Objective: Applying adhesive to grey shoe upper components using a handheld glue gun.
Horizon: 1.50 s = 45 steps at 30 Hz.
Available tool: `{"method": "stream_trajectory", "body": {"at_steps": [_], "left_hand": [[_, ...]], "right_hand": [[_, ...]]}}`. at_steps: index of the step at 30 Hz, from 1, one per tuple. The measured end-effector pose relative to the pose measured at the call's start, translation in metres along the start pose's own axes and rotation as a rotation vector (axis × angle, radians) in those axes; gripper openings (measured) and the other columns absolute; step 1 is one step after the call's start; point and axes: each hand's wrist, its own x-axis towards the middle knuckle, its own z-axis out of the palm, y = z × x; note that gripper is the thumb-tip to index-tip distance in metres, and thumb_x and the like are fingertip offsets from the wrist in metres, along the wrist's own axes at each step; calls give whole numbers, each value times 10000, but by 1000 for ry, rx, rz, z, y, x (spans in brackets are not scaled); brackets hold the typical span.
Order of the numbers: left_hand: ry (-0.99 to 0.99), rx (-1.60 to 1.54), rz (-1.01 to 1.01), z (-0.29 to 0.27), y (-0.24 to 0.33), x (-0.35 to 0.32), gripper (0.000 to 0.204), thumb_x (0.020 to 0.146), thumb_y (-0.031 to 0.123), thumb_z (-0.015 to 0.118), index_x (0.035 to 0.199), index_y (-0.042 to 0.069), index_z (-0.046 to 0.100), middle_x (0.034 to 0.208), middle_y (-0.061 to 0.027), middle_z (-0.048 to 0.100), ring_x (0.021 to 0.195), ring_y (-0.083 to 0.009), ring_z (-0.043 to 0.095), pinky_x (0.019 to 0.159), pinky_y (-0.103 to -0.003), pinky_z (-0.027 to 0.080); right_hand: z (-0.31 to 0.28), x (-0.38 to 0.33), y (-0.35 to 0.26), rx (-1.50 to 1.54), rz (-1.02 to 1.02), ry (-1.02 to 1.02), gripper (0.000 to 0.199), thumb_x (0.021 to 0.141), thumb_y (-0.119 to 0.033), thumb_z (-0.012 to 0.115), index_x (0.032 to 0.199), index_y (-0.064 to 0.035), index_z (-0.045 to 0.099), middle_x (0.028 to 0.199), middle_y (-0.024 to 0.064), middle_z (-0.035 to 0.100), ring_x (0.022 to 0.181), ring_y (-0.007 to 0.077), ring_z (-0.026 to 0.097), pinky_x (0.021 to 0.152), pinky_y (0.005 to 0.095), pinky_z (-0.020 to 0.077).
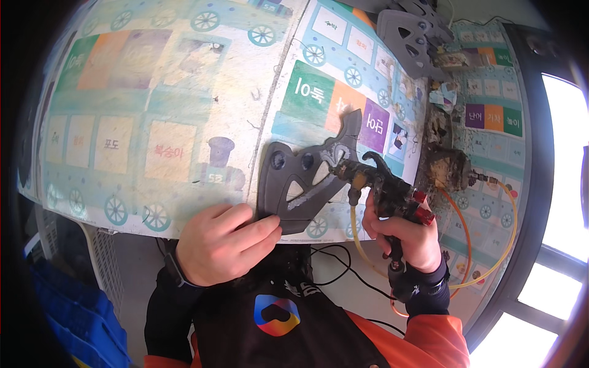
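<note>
My left hand [221,242] presses on the near edge of a dark grey flat plate [300,178] with round and triangular cut-outs, lying on a colourful train-pattern mat [153,122]. My right hand [408,236] grips a black spray gun [383,184] with a red knob at its back. The gun's nozzle points left at the plate's right part, close above it. A yellowish hose [485,270] runs from the gun's base in a loop to the right.
More grey cut-out plates [411,34] are stacked at the far right of the mat. Paint-crusted clutter [445,159] sits beside the gun. A blue bag [73,313] and white basket stand at lower left. Bright windows [567,159] lie right.
</note>
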Motion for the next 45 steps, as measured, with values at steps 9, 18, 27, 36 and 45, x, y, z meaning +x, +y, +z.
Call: {"method": "stream_trajectory", "body": {"at_steps": [9, 18, 27, 36, 45], "left_hand": [[7, -5, 3, 2, 0, -3, 144, 734, 71, 767, 878, 59, 769, 1043, -11, 711, 785, -162, 576, 588, -284, 485], [8, -9, 4, 3, 0, -4, 122, 751, 72, 770, 872, 64, 768, 1035, -6, 704, 785, -157, 580, 579, -282, 476], [31, -23, 3, 4, -1, -5, 266, 690, 73, 746, 950, 69, 799, 1073, 12, 738, 718, -155, 541, 578, -286, 467], [30, -45, 21, 6, -2, -10, 250, 697, 87, 750, 940, 55, 798, 1079, -18, 737, 735, -154, 553, 600, -291, 471], [60, -29, 20, 8, -1, -8, 252, 695, 94, 752, 941, 68, 799, 1029, -3, 702, 731, -156, 544, 587, -291, 458]], "right_hand": [[-3, -5, 8, 33, 90, -169, 309, 838, 61, 650, 1139, 6, 613, 861, 44, 659, 586, 84, 538, 515, 236, 401], [2, -13, 11, 27, 140, -169, 322, 858, 51, 668, 1174, 26, 611, 878, 43, 668, 598, 77, 547, 522, 224, 403], [10, -5, 5, 37, 72, -219, 307, 865, 66, 653, 1166, 26, 603, 860, 46, 663, 573, 73, 535, 517, 229, 402], [21, -9, 8, 4, 101, -225, 320, 885, 42, 673, 1200, 24, 619, 861, 39, 680, 585, 58, 540, 517, 227, 393], [17, -13, 14, -114, 154, -290, 403, 888, 22, 676, 1286, 32, 621, 913, 44, 706, 641, 60, 573, 530, 211, 418]]}}
